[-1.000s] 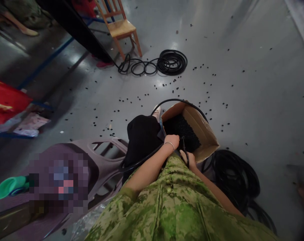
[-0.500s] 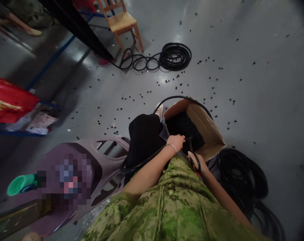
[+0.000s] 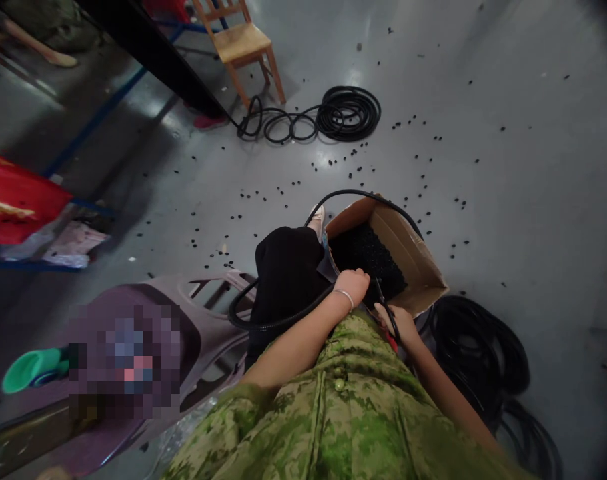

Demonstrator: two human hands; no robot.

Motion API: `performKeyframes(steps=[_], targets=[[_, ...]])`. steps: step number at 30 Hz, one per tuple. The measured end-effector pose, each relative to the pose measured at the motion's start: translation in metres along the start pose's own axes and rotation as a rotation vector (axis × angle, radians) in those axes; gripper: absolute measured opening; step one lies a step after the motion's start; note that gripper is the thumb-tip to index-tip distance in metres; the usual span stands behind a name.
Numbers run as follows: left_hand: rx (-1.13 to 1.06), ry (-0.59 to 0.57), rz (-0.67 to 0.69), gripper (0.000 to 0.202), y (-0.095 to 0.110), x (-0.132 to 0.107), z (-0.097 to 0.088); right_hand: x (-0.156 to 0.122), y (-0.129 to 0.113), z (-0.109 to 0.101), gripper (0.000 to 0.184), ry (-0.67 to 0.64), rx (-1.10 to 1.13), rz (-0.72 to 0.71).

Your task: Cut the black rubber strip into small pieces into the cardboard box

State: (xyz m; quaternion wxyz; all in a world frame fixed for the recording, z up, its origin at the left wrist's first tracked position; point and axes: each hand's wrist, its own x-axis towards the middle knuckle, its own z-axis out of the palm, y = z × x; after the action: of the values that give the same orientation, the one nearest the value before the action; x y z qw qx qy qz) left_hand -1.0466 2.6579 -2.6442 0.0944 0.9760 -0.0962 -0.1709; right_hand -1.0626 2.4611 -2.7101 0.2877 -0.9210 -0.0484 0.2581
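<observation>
My left hand [image 3: 353, 287] is closed around a black hose [image 3: 288, 323] at the near edge of an open cardboard box [image 3: 426, 257]. The hose loops back past my left leg, with ribbing visible on its curve. My right hand [image 3: 399, 323], just to the right, is closed on a pair of scissors [image 3: 392, 323] with a black handle loop and some red below. Their dark blades point toward my left fingertips, and whether they touch the hose I cannot make out. Small black pieces [image 3: 368, 257] fill the lower part of the box.
Coiled black hose lies right of the box [image 3: 483, 347] and farther off on the floor [image 3: 351, 113]. A wooden chair [image 3: 243, 43] stands beyond. At left is a purple plastic stool [image 3: 188, 333] with a green cup [image 3: 31, 370]. Black bits dot the floor. Another person's foot shows upper left.
The hose loop beside my left leg has shifted left and up. The scissors have tilted slightly, their blades looking narrower. Both hands stay nearly in place at the box.
</observation>
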Motion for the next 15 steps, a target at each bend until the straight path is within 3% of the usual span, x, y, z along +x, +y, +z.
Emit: performKeyframes(steps=[7,15], targets=[[0.026,0.014,0.019,0.028,0.004,0.001,0.003,-0.001,-0.007,-0.009,0.062,-0.002,-0.166,-0.034],[-0.017,-0.019,-0.006,0.028,0.003,0.001,0.0,0.0,-0.004,0.012,0.066,0.101,-0.089,-0.022]])
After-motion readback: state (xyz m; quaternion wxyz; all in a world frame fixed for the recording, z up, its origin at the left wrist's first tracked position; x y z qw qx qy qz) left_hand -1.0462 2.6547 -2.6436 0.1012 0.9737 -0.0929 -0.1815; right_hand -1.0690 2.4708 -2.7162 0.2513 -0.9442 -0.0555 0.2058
